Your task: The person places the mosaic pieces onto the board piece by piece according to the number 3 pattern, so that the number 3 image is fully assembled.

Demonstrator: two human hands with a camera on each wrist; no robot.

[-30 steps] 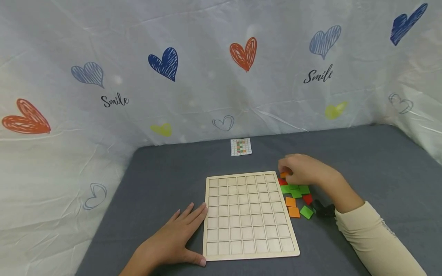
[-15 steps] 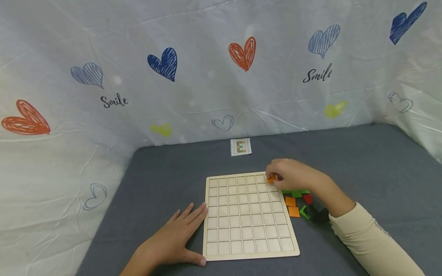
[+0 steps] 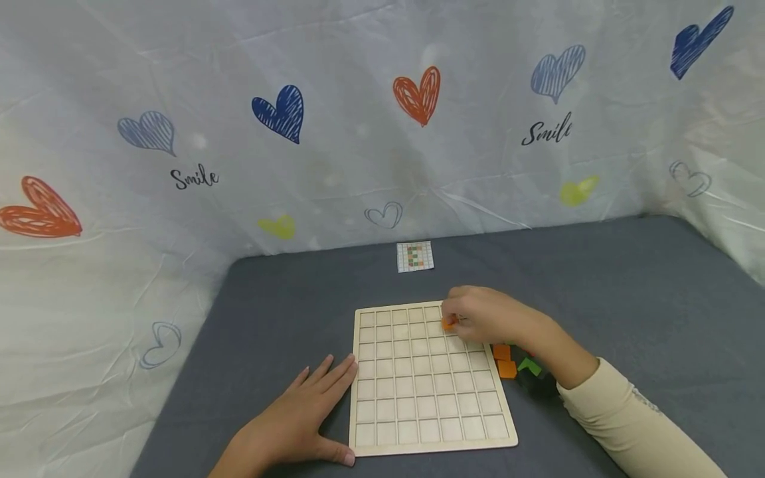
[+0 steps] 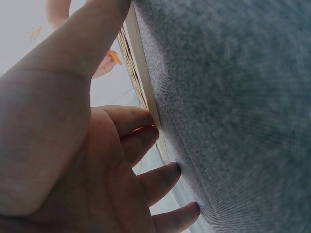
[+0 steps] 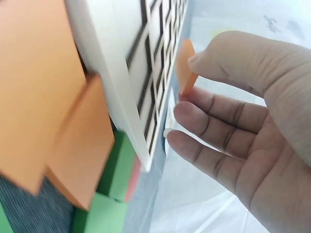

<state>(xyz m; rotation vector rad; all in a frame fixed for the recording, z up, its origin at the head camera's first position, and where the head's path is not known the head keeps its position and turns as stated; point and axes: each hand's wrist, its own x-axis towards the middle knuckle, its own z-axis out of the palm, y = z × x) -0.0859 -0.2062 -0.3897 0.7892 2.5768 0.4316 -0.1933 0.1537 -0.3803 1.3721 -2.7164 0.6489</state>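
A pale wooden grid board point(image 3: 431, 385) lies on the grey cloth, its square cells bare where they show. My left hand point(image 3: 299, 415) rests at the board's left edge, fingers spread and straight; in the left wrist view the fingertips point(image 4: 146, 118) touch the side of the board. Over the upper right cells, my right hand point(image 3: 490, 315) pinches an orange square tile point(image 5: 185, 67) between thumb and finger, tilted on edge above the grid. That hand hides the board's top right corner and part of the loose tiles.
Loose orange tiles point(image 3: 505, 369) and a green tile point(image 3: 529, 366) lie right of the board, with more green tiles point(image 5: 109, 208) in the right wrist view. A small card with a coloured grid pattern point(image 3: 415, 257) lies behind the board. A white heart-print curtain point(image 3: 335, 146) hangs beyond the table.
My right hand has carried the orange tile from the pile leftward, over the board's upper right cells. My left hand has stayed at the left edge.
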